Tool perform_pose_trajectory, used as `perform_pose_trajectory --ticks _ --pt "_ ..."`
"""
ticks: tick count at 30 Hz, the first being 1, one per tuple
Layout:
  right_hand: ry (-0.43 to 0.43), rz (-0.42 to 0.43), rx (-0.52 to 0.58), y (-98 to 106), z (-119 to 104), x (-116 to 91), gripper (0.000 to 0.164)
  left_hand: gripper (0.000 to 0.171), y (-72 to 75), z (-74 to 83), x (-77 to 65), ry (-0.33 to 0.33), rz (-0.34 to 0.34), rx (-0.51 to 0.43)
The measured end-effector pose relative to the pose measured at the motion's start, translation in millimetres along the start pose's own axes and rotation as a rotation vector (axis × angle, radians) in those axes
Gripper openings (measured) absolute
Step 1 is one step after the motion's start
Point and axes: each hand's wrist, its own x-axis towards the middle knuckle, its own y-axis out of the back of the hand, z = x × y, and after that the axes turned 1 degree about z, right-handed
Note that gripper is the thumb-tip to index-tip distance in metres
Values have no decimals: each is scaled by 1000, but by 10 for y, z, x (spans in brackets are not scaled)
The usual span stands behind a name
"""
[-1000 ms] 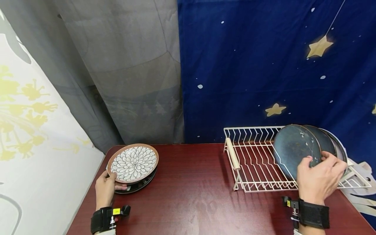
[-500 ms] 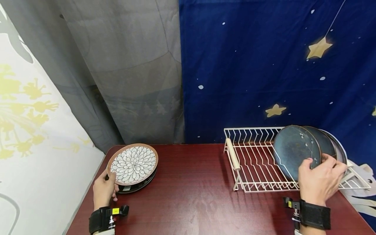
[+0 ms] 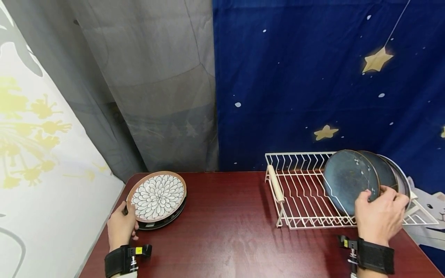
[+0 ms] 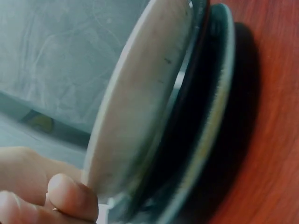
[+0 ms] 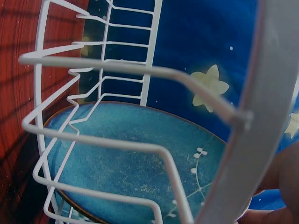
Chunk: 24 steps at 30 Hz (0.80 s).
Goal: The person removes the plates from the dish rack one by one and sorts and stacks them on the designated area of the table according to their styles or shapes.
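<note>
A plate with a white petal pattern and brown rim [image 3: 158, 197] lies at the left of the table, on top of dark plates [image 3: 165, 222]. My left hand [image 3: 121, 227] holds its near-left rim, thumb over the edge. From the left wrist view, its pale underside [image 4: 135, 102] stands slightly apart from the darker plates [image 4: 201, 140] below. On the right, my right hand [image 3: 380, 216] pinches the rim of a blue plate with white sprigs [image 3: 347, 181], which stands on edge in a dish rack. The right wrist view shows that blue plate [image 5: 121, 149] behind the wires.
The white wire dish rack with a wooden handle [image 3: 276, 183] stands at the right of the red-brown table [image 3: 222, 235]. Behind the front blue plate stand a second dark blue plate [image 3: 382, 168] and a pale-rimmed dish [image 3: 399, 173]. Grey and blue curtains [image 3: 278, 85] hang behind.
My left fingers have drawn back from under the patterned plate towards its rim, and the hand has shifted slightly left. My right hand keeps its hold on the blue plate, almost unmoved.
</note>
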Motion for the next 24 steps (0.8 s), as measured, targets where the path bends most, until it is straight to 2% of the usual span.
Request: perform_pose_trajectory --ticks 4,7,13,16,21,24 --pt "31 -16 -18 0 51 13 43 58 50 168 -66 -38 56 -26" --pt "66 -32 -37 -2 91 30 43 53 73 318 -123 -110 34 -98" --pt "92 -124 -98 -9 190 72 36 33 -18 608 -251 -316 -55 -185" --pt "99 -169 -137 -20 220 84 35 27 -91 724 -323 -400 -133 -214" --pt "104 -196 -168 -62 280 104 38 23 -194 842 -427 -451 -272 -285" --pt "106 -205 -179 -87 329 129 40 22 -234 873 -464 -463 -305 -301"
